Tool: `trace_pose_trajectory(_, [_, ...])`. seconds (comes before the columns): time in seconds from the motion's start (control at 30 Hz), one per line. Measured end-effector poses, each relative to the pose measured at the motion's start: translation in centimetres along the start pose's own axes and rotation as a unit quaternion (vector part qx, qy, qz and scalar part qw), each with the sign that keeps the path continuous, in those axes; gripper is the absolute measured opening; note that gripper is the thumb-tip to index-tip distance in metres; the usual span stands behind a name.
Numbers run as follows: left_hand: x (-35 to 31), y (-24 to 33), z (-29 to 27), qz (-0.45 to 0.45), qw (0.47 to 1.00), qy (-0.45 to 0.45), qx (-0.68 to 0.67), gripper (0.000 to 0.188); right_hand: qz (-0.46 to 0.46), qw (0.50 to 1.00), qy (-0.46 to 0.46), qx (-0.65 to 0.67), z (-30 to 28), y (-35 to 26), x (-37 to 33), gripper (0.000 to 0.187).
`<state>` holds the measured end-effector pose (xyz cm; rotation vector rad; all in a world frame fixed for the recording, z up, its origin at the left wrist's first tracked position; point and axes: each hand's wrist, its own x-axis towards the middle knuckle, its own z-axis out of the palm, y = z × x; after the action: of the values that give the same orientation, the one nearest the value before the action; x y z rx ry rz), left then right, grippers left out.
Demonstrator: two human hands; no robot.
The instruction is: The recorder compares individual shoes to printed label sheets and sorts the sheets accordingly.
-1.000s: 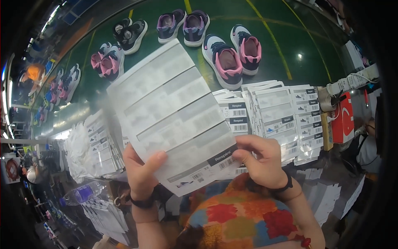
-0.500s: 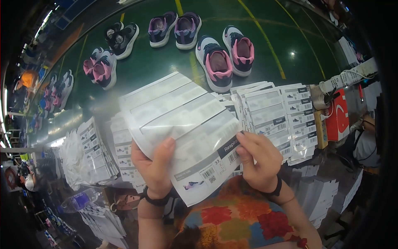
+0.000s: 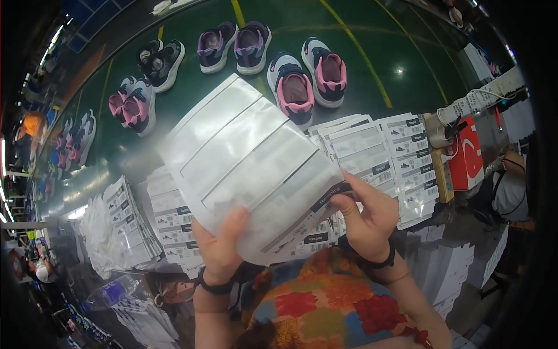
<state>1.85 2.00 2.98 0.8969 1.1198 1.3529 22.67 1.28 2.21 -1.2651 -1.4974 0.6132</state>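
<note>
Label sheets in both hands, shoes beyond.

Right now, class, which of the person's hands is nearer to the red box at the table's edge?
The right. The right hand grips the sheet stack's right edge, on the same side as the red box. The left hand holds the stack's lower left, farther away.

Both hands are bare, each wrist wearing a black band, above a red-orange-blue floral garment.

Five pairs of shoes in clear view, one red box, two hands.
</note>
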Motion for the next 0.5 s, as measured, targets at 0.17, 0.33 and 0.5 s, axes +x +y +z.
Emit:
trace_pose_trajectory(0.17, [0.7,0.0,1.0,-0.032,0.997,0.039,-0.059,0.030,-0.115,0.983,0.030,-0.138,0.0,0.6,-0.1,0.032])
trace_pose_trajectory(0.33, [1.0,0.0,0.5,-0.057,0.996,0.016,-0.074,0.031,-0.211,0.964,0.025,-0.159,-0.8,0.9,0.4,0.020])
trace_pose_trajectory(0.5, [-0.4,0.1,-2.7,0.162,0.947,0.202,0.188,0.038,-0.254,0.960,0.040,0.115,-2.0,1.7,0.1,0.018])
